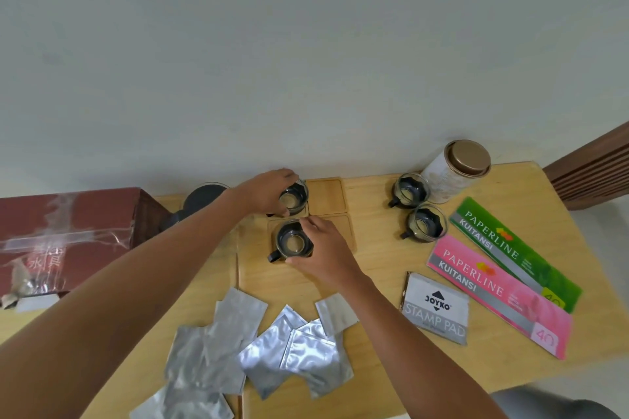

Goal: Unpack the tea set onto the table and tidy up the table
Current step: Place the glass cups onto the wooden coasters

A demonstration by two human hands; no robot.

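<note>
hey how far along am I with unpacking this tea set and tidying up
Done: four glass cups are out, two standing beside the tin. In hand: left hand and right hand each grip a cup on the wooden coasters. Left: the foil pouches still lie scattered.

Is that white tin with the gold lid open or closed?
Closed: the gold lid sits on the white tin.

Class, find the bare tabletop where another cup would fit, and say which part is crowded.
Bare wood lies between the wooden coasters and the two cups, and between the right hand and the stamp pad. The front, with the foil sachets, is crowded.
</note>
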